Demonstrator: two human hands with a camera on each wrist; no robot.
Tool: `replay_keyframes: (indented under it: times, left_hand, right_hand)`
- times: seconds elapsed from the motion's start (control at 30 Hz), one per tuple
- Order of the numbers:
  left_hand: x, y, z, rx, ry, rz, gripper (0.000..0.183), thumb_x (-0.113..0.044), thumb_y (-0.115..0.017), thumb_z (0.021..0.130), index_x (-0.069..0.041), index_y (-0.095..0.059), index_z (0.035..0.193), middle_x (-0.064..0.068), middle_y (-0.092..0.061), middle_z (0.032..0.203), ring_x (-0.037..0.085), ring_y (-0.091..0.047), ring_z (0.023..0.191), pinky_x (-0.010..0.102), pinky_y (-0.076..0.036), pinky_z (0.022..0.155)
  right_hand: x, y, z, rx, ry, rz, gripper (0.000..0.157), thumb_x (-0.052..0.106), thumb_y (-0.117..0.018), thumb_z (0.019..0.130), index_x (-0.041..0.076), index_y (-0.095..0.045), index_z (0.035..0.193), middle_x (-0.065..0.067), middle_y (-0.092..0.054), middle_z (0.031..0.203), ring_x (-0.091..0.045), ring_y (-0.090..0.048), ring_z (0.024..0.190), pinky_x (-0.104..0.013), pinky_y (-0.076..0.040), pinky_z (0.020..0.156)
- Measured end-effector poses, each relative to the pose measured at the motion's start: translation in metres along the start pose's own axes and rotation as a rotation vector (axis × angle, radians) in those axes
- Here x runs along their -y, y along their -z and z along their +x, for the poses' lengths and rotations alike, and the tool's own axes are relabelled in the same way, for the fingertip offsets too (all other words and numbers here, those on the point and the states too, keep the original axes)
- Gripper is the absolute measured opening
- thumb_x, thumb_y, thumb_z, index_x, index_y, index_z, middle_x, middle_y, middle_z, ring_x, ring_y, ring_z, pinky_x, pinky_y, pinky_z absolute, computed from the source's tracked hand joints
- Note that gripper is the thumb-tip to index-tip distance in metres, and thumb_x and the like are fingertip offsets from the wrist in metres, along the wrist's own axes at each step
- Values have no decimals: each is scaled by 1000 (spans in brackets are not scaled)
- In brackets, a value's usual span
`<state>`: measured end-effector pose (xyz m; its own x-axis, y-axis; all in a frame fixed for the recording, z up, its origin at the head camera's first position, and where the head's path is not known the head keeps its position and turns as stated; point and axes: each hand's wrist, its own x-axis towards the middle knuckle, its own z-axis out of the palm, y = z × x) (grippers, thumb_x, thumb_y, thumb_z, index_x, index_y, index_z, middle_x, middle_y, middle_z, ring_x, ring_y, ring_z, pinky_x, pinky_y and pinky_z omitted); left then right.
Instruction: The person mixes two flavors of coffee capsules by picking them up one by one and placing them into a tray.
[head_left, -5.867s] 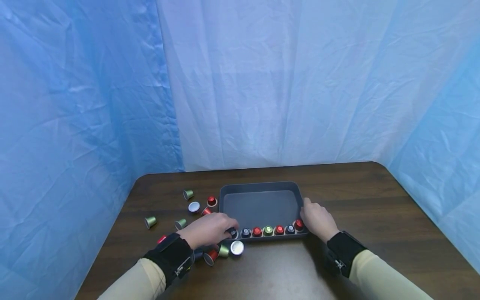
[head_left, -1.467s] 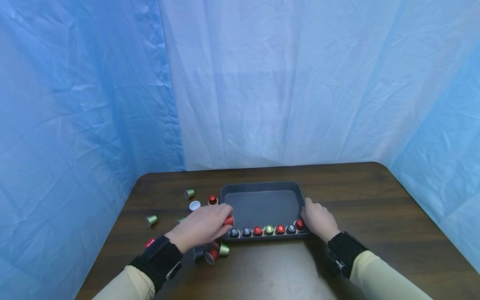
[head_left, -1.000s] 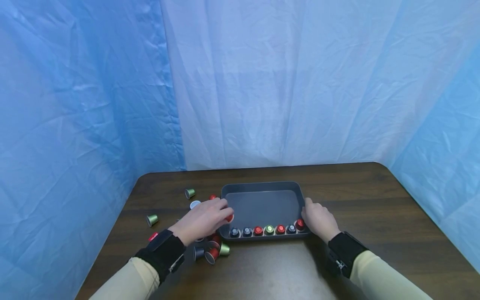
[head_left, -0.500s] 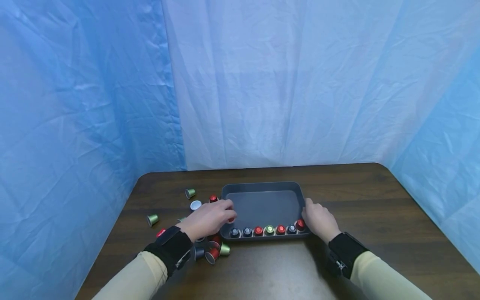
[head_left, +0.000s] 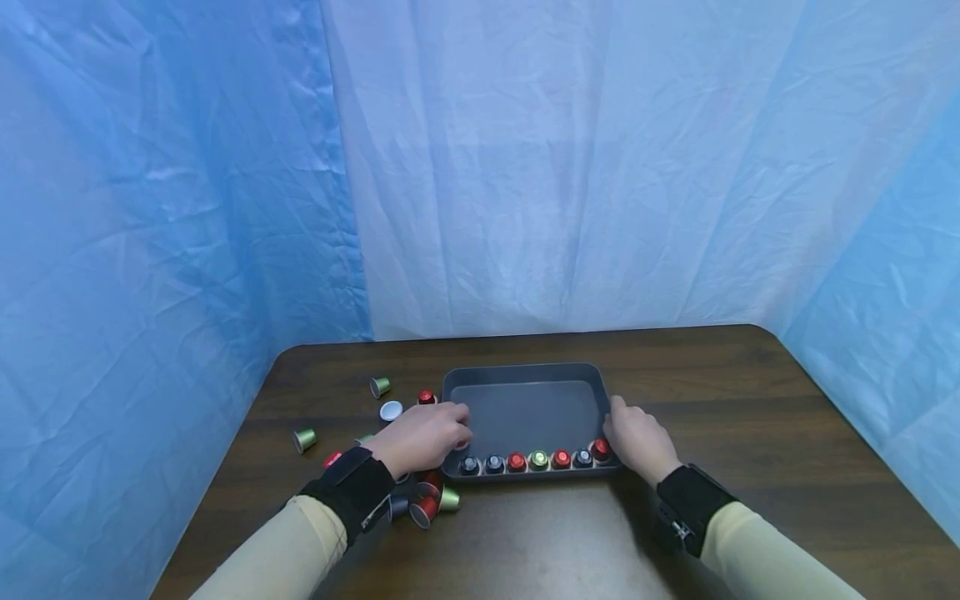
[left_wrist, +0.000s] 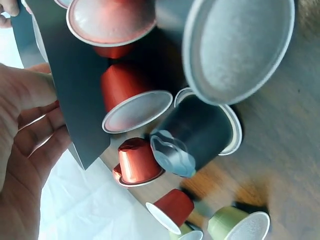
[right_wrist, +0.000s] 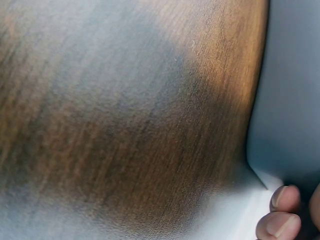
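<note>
My left hand reaches over the left wall of a dark grey tray, fingers curled down inside it. Its fingertips pinch a red coffee capsule, mostly covered by the hand, just behind the near row. That row runs along the tray's front wall: dark blue capsules, red capsules and a green capsule, all with lids down. At the tray's right side, my right hand grips the rim; in the right wrist view its fingers curl by the tray's corner.
Loose capsules lie left of the tray: a green capsule, another green capsule, a white-lidded one and an upright red one. Nearer me, a red capsule and a green one lie beside the tray's front-left corner.
Earlier, my left hand was at the row's left-end dark blue capsule. It then brought a red capsule over the left wall and lowered it inside. A white-lidded capsule in front has gone. My right hand stays.
</note>
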<state>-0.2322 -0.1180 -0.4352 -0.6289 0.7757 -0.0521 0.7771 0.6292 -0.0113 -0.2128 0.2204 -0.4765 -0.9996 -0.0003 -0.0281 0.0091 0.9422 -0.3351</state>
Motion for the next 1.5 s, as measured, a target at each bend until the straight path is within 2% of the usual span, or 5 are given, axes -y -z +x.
replay_keyframes:
  times: [0.33,0.47,0.93,1.17,1.5]
  left_hand:
    - [-3,1,2,63,9,2,26,-16,-88,80,-24,-82,104,-5,-67,93,9,-62,86,22,-57,83]
    - [-5,2,3,91,-5,51,29,-17,-89,80,-25,-82,107,-6,-70,94,9,-64,89,22,-56,83]
    - [-8,2,3,72,-5,60,28,-17,-89,79,-21,-81,106,-6,-73,95,11,-67,93,24,-57,85]
    - [-8,2,0,40,-24,80,33,-17,-86,83,-21,-78,115,-5,-74,101,12,-68,96,27,-57,89]
    - [-12,11,-10,-71,-58,25,21,-25,-74,96,-17,-78,115,-3,-75,105,13,-67,99,29,-57,90]
  right_hand:
    - [1,0,0,6,-4,12,37,12,-62,100,-13,-53,127,-22,-69,95,-22,-66,71,-41,-59,63]
    - [1,0,0,5,-2,8,37,12,-62,100,-13,-53,126,-21,-68,93,-21,-65,69,-40,-58,61]
    - [2,0,-2,4,-3,19,36,11,-60,101,-13,-53,127,-19,-68,90,-20,-63,66,-36,-54,56]
    - [2,-1,-2,11,-13,16,37,12,-59,101,-13,-52,128,-19,-67,89,-20,-62,66,-36,-52,56]
    - [1,0,-1,4,-8,6,37,12,-61,101,-13,-53,127,-22,-69,94,-21,-65,70,-39,-57,61]
